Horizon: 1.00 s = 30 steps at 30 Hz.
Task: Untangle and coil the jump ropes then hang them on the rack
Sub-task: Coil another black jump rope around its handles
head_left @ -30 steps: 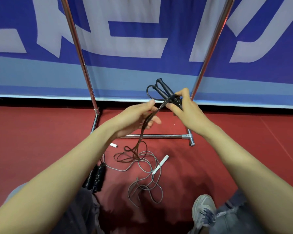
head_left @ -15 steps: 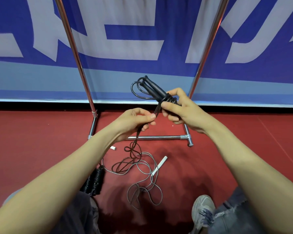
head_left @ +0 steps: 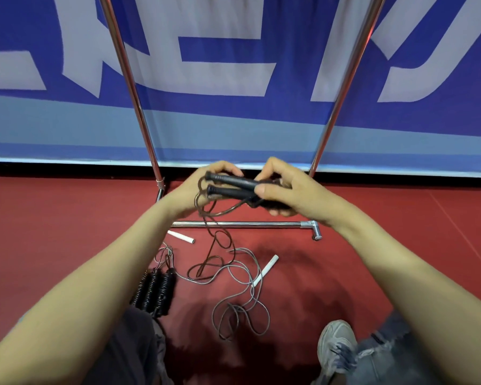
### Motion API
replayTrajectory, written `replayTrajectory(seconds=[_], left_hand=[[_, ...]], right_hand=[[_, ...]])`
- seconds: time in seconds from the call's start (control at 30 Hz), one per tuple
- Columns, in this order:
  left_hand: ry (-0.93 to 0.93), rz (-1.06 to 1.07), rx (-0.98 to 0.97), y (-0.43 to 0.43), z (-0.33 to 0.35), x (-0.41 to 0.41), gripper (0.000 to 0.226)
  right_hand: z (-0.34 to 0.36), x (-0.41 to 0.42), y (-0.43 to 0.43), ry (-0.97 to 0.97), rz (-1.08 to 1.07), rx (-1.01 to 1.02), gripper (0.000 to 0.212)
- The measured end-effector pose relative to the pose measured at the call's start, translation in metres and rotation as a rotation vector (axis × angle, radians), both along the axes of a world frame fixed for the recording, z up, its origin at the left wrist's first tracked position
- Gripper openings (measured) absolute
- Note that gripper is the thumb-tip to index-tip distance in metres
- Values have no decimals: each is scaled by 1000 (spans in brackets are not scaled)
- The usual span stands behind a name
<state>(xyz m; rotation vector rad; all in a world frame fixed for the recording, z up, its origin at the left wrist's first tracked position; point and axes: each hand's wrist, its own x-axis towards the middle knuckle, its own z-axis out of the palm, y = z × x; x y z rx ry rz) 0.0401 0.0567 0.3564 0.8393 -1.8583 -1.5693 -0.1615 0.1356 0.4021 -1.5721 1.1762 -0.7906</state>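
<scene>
Two bare hands hold a black jump rope (head_left: 216, 247) just in front of a metal rack (head_left: 247, 224), seen from the person's own head.

The right hand (head_left: 297, 191) pinches the rope's two handles (head_left: 232, 185) side by side between thumb and curled fingers; the left hand (head_left: 190, 190) has its fingers curled over the handles' cord ends and the loop leaving them; both hands are above the rack's base bar; the black cord hangs down to loose loops on the red floor (head_left: 53, 232) in front of the rack; a grey jump rope (head_left: 246, 304) with white handles lies tangled in front of the rack, crossing the black cord; a bundle of black ribbed handles (head_left: 154, 293) lies in front of the rack's left upright; a blue and white banner (head_left: 220, 65) stands behind the rack.
</scene>
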Motion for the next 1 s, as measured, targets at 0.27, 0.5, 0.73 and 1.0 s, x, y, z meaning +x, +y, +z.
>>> replayTrajectory(seconds=[0.27,0.5,0.73,1.0], left_hand=[[-170,-72,38,5,13,-9,37],[-203,147,-248,22,24,-22,24],[78,375,-169,37,13,-41,29],[348,506,233,46,10,-54,24]], right_hand=[[-1,2,10,332,280,258,29],[-36,-15,-14,678,-34,-33,47],[-28,-12,-23,316,-372,-189,23],[-22,6,-17,-206,-310,-66,10]])
